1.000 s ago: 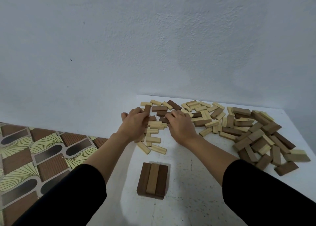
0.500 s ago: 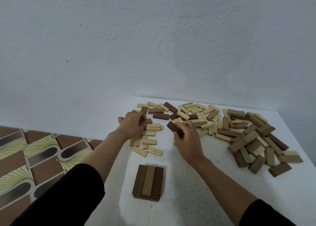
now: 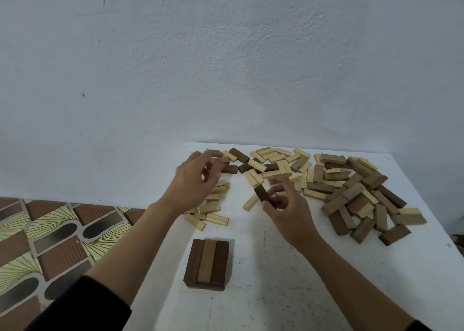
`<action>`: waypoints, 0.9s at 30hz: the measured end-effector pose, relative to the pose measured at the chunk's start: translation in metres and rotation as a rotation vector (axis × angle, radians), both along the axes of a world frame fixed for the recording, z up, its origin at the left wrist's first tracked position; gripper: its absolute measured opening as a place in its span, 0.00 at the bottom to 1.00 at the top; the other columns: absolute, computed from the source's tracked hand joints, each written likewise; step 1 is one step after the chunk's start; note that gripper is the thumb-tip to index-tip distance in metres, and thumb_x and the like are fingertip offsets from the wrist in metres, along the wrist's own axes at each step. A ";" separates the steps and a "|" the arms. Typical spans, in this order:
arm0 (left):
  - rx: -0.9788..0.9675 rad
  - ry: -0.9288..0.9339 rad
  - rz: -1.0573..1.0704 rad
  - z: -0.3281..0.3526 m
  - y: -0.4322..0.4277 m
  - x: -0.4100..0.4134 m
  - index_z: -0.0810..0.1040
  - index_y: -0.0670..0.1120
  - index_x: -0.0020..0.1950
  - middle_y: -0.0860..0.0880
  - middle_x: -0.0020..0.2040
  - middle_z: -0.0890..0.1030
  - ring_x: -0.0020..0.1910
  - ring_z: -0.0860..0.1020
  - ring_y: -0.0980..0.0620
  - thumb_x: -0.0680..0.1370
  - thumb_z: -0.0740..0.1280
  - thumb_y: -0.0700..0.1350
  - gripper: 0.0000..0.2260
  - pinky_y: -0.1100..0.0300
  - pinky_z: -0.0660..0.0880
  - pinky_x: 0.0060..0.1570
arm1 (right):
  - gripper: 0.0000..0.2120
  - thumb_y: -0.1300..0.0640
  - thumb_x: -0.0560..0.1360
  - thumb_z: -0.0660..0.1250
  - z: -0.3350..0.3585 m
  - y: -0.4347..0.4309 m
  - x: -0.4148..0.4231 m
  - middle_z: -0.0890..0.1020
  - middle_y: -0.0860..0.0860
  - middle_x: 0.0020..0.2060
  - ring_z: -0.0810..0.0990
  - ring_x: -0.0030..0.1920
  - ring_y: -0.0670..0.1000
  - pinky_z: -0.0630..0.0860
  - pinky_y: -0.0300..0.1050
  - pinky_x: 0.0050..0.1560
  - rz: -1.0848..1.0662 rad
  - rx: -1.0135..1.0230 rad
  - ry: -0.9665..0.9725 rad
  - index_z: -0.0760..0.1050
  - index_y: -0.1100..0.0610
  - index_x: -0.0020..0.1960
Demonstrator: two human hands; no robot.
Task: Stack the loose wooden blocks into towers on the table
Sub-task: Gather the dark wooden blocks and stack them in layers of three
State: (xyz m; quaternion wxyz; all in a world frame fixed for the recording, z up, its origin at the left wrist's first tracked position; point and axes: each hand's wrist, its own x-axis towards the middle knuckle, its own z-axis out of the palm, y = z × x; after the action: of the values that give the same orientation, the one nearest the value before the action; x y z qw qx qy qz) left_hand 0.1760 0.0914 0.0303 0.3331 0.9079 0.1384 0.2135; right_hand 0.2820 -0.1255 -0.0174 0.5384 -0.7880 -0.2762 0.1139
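Wooden and dark, one block (image 3: 261,193) is sitting tilted in the right hand (image 3: 286,212), whose fingers are pinching its lower end while its top is poking up past the thumb. The left hand (image 3: 190,185) is hovering further out, its fingers curling round a tan block (image 3: 218,166) just above the scatter.

The tower (image 3: 207,263) is standing on the tabletop (image 3: 276,295), nearer the body than both sets of fingers and well apart from either. Its top row is showing three blocks side by side, dark, tan, dark, over what looks like a lower layer. Small pale blocks (image 3: 213,206) are lying under and just behind the left fingers. A bigger brown heap (image 3: 356,197) is spreading out on the outer side of the right fingers.

Both hands are probably gathering pieces for the next layer. Doing this well is going to mean turning each piece flat before it arrives and laying it crosswise to the row beneath with its ends flush. The fingers should then be opening straight up so nothing gets dragged. Since the dark piece is being held by one end, regripping nearer its middle would be keeping it from swinging into the tower.
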 end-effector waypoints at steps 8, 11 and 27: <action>-0.096 0.403 -0.231 0.011 -0.086 -0.005 0.77 0.54 0.49 0.58 0.46 0.81 0.40 0.80 0.61 0.69 0.80 0.53 0.16 0.62 0.80 0.44 | 0.19 0.59 0.75 0.73 0.001 -0.056 -0.004 0.78 0.47 0.49 0.82 0.43 0.47 0.81 0.36 0.39 0.083 -0.258 -0.035 0.75 0.42 0.61; -0.001 0.533 -0.293 -0.001 -0.097 0.003 0.76 0.51 0.50 0.56 0.46 0.81 0.40 0.78 0.59 0.70 0.79 0.53 0.16 0.62 0.77 0.42 | 0.18 0.54 0.75 0.74 -0.001 -0.067 -0.011 0.78 0.47 0.50 0.80 0.45 0.46 0.80 0.35 0.44 0.099 -0.417 -0.101 0.75 0.46 0.63; 0.085 0.436 -0.176 -0.011 -0.047 0.016 0.80 0.52 0.47 0.57 0.45 0.80 0.43 0.78 0.59 0.78 0.71 0.52 0.05 0.60 0.77 0.46 | 0.08 0.45 0.80 0.64 0.003 -0.035 0.007 0.75 0.43 0.42 0.73 0.41 0.43 0.68 0.38 0.39 0.121 -0.569 -0.366 0.76 0.47 0.54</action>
State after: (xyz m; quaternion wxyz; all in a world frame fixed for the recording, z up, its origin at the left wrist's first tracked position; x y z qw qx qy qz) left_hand 0.1916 0.0445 0.0189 0.2742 0.9543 0.1184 -0.0119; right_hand 0.2887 -0.1607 -0.0147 0.2309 -0.8960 -0.3718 0.0747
